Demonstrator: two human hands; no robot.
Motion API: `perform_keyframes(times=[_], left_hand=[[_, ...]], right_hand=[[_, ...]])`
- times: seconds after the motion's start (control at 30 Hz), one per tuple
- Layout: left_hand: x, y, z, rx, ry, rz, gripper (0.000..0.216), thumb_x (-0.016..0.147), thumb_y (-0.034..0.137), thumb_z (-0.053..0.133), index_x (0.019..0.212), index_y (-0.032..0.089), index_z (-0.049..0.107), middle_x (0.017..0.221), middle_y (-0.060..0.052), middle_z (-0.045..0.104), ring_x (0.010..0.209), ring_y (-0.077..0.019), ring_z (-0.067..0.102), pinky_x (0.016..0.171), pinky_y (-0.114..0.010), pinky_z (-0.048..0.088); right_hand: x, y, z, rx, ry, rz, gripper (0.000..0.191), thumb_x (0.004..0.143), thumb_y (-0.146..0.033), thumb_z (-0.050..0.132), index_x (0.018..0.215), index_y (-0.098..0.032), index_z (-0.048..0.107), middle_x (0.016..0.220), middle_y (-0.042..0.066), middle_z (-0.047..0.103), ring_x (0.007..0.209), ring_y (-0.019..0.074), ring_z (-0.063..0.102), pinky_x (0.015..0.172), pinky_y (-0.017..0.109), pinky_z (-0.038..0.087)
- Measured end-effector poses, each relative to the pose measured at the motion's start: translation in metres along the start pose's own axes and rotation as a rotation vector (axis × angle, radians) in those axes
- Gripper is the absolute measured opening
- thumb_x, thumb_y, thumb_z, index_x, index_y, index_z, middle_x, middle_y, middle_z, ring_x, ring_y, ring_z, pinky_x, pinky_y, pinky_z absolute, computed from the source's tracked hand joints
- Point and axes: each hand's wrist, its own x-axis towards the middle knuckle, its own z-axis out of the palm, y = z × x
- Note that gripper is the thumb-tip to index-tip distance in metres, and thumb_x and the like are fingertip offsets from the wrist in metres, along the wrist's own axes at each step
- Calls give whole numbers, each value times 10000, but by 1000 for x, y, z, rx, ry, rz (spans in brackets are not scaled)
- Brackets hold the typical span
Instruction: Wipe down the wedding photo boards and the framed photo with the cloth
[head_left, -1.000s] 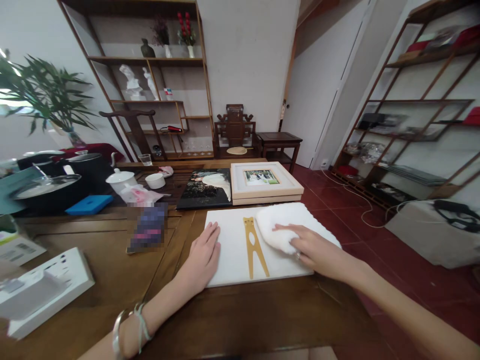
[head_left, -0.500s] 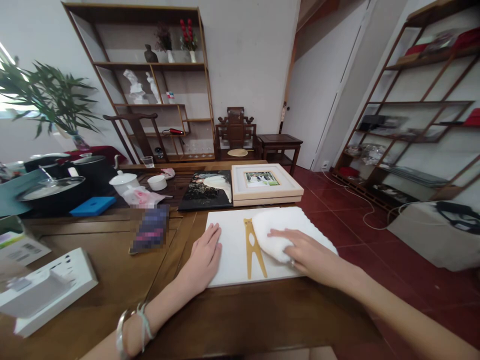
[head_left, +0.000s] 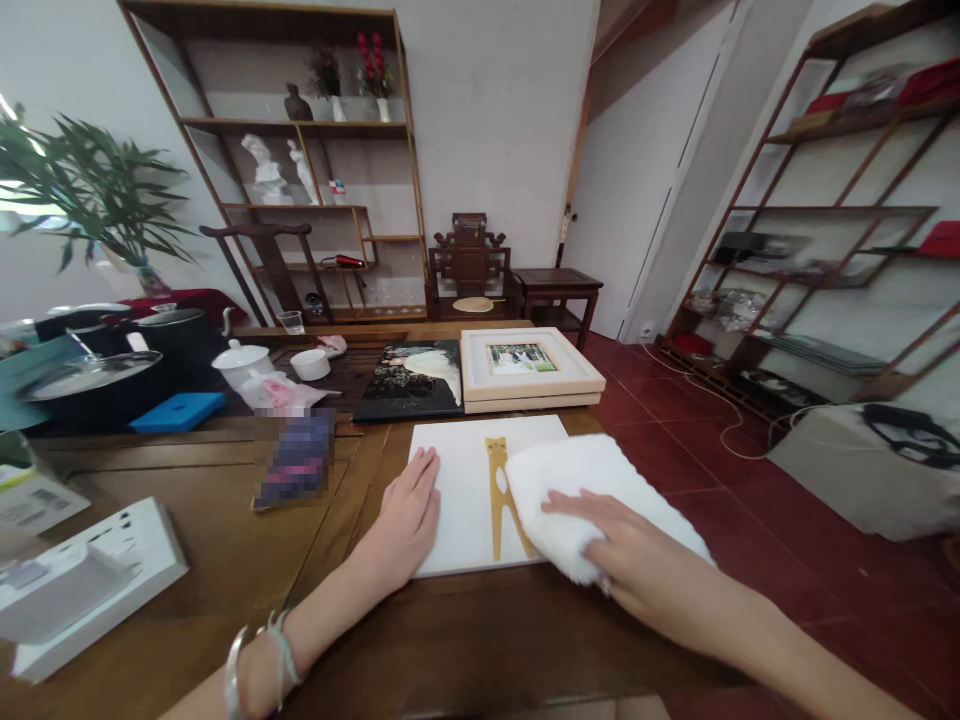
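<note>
A flat white board (head_left: pixel 459 500) lies on the wooden table, bearing a tan cut-out shape (head_left: pixel 498 495) with two long legs and an eared top. My left hand (head_left: pixel 411 505) rests flat on the board's left edge, fingers stretched out and holding nothing. Under my right hand (head_left: pixel 611 530) is a fluffy white towel (head_left: pixel 562 480), gripped and pressed against the board's right side. The towel covers that side of the board and touches the cut-out's right edge. Part of it hangs past the table's right edge.
Behind the board lie a black picture panel (head_left: pixel 409 380) and a pale framed photo (head_left: pixel 480 372). To the left are a white power strip (head_left: pixel 142 570), a blurred dark item (head_left: pixel 296 460), a blue box (head_left: pixel 178 411) and a lidded white bowl (head_left: pixel 241 362).
My right hand has slid the towel toward me and slightly right, uncovering the board's back right part and covering the cut-out's lower right leg. My left hand stays in place.
</note>
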Motion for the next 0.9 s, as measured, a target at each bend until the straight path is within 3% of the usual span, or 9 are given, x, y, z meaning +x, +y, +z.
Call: perform_keyframes(times=[0.17,0.37,0.53,0.67,0.9], left_hand=[[0,-4,3,0,29,44,445,900,231,268,1316,122,384,1406,-152,367,1324,-244,271,1049,-461,285],[0,-3,1,16,9,29,455,897,236,254,1299,78,397,1404,-180,357,1323,-257,270,1048,-469,283],[1,0,-1,10,-4,15,453,896,234,261,1301,80,396,1409,-179,349,1330,-257,251,1051,-469,275],[0,-1,-1,12,-4,30,452,902,239,262,1310,90,387,1415,-174,342,1333,-252,244,1055,-463,267],[0,-2,2,18,5,35,448,898,230,269,1308,91,386,1411,-176,345,1332,-260,245,1046,-472,277]], right_hand=[[-17,-16,-8,58,40,32,288,644,28,439,783,-158,610,1312,96,483,1207,245,425,980,405,386],[42,13,10,44,226,57,238,649,21,456,723,-136,620,1285,135,503,1147,262,476,934,416,403],[80,27,20,-47,240,34,220,710,-12,485,803,-115,656,1291,160,489,1196,279,434,960,446,371],[65,7,29,-149,184,-37,211,690,-5,501,767,-122,659,1335,149,442,1257,309,347,1006,496,308],[13,-43,40,-169,233,-184,190,734,-65,508,597,-158,602,1382,110,388,1292,317,267,1025,523,275]])
